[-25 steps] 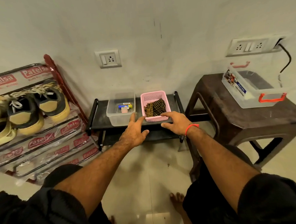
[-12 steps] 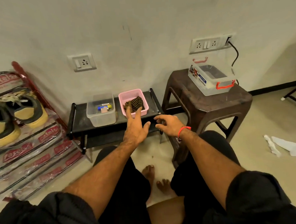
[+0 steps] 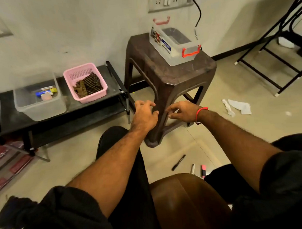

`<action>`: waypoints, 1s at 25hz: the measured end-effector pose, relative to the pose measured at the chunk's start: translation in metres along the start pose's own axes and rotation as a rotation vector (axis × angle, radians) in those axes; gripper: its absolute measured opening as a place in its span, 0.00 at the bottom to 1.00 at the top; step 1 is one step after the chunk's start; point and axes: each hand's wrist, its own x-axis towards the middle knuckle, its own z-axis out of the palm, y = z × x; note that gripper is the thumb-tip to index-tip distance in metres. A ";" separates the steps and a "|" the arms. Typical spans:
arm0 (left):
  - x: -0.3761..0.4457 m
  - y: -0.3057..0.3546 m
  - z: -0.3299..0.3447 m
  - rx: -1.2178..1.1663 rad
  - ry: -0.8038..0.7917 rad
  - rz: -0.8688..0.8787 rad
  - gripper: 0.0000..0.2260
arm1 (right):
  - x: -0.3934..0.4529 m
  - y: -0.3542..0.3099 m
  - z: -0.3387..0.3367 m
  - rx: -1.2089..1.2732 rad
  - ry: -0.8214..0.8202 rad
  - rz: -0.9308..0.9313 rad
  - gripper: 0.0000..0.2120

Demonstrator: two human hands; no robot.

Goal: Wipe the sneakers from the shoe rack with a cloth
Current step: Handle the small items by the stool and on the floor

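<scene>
1. Pale tiled floor [image 3: 221,100] fills the middle of the frame, running up to a plain light wall along the top.
2. Nearest, at the bottom edge, a glossy brown rounded seat [image 3: 186,200] sits between the person's dark-clad legs; black sleeves cover both upper arms.
3. On the floor just above the seat lie a black marker [image 3: 178,162], a white one and a pink one, the last two partly cut off by the leg.
4. Both arms reach to frame centre. The left hand [image 3: 144,114] and right hand [image 3: 182,111] hover with fingers loosely curled, holding nothing, in front of the near leg of a dark brown plastic stool [image 3: 169,78]; whether they touch it is unclear.
5. A red thread circles the right wrist.
6. Crumpled white paper [image 3: 237,107] lies right of centre.
7. Left of the hands, on a low black rack [image 3: 59,119], a pink perforated basket [image 3: 85,82] holds the folded, striped brown cloth [image 3: 88,85], well apart from both hands.
8. Beside it stands a clear tub [image 3: 39,101] of small items, too blurred to name.
9. A clear box with red handles [image 3: 175,44] tops the stool.
10. Sneakers are out of view.
</scene>
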 end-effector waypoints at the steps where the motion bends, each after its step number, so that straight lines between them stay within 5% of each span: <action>1: 0.003 0.009 0.016 0.025 -0.045 0.017 0.11 | -0.006 0.016 0.004 0.022 0.014 0.020 0.14; 9: 0.026 0.016 0.127 0.328 -0.287 0.228 0.07 | -0.047 0.164 0.092 0.332 0.119 0.268 0.11; 16: 0.034 -0.006 0.195 0.391 -0.412 0.375 0.14 | -0.028 0.206 0.128 0.570 0.165 0.427 0.11; 25: 0.017 -0.079 0.306 0.372 -0.545 0.132 0.08 | -0.018 0.266 0.239 0.759 0.200 0.846 0.10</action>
